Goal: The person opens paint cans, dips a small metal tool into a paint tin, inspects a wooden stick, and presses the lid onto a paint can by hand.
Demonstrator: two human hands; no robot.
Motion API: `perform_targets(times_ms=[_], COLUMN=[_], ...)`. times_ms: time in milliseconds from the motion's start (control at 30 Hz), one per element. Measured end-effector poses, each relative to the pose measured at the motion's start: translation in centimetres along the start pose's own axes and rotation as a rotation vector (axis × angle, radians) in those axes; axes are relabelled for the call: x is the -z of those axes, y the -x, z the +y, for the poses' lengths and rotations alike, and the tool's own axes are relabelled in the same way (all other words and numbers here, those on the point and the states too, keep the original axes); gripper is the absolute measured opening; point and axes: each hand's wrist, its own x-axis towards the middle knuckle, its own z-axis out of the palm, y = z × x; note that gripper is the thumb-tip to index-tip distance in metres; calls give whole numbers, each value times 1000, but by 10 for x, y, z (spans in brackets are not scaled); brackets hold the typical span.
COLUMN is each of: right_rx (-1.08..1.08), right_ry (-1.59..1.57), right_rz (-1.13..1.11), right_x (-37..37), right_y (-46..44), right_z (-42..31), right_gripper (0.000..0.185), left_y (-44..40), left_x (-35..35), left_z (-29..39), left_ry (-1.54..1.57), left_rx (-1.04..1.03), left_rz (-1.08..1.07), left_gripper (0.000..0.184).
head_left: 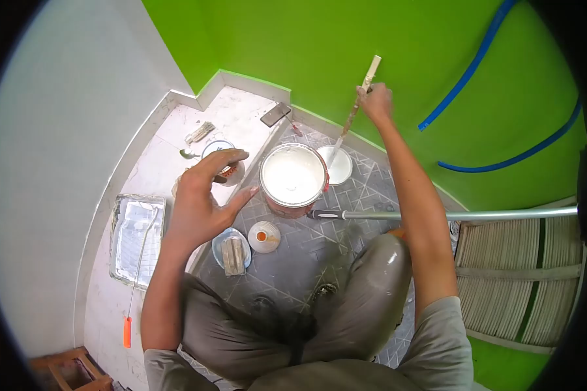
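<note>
My right hand [377, 102] is closed around a paint-stained wooden stick [350, 122] near its upper end. The stick slants down, its white-coated lower end at a round white tub or lid [340, 171]; I cannot tell which. Left of that stands a bucket of white paint [293, 174], with drips on its outside. My left hand [202, 202] hovers just left of the bucket, thumb and fingers apart, with nothing in it. Behind its fingers a round container [233, 174] is partly hidden.
A paint tray [135, 234] with a wire-handled roller [127, 331] lies on the white ledge. Near my legs sit a bowl [220, 241] holding a brush-like block [233, 255] and a white cone-shaped piece [264, 237]. A metal pole [463, 215] crosses at right; blue hoses [466, 75] hang against the green wall.
</note>
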Motion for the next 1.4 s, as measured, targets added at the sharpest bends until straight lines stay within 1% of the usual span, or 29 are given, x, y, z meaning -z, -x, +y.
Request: perform_targets(times_ms=[67,133,233,267,367,433,567,633,733,833,967,1133,1233,1267,1367,1400], right_rx=[65,141,236,266,331,348,454,485,451,469,498,556,584,598,604,640], right_ry=[-4,31,-1,1,-12,-47,-63,-51,5,1,-72,-16,0,3,44,51], right_rz=[-37,-67,-38,-43,-41,-34,27,47,-30,-74,9,65,57,51,-16,-12], right_x=[1,19,36,42,63,75,95,103,102,106,113,138,126,117,113,117], right_y=[3,19,32,33,40,46,50,57,62,70,81,85,82,81,98,107], right_z=[-9,-22,-39,-43,-58,-71,-90,-97,-94,-92,-99,-112,-104,-100,-108,-113], right_gripper=[38,36,32,32,32,33,33,33,33,33,33,32,31,30,29,27], left_y=[-1,-2,-6,-8,-6,-6,-4,-4,-1,-5,-8,-8,-19,-28,-64,-77], left_x=[-2,-4,-2,-4,-6,-7,-8,-9,-11,-14,-13,-5,-9,-12,-23,-32], left_z=[-18,-29,-41,-42,-46,-45,-43,-40,-38,-30,-29,-43,-30,-19,0,7], left_ry=[1,45,23,18,111,125,158,149,161,168,240,368,292,297,209,207], left_rx=[30,46,48,39,106,91,97,76,76,54,29,118,113,104,-16,-31], left_rz=[45,91,143,164,157,169,176,175,187,218,324,399,365,362,254,245], left_gripper=[47,45,42,38,37,35,34,33,31,29,28,27,29,33,40,40])
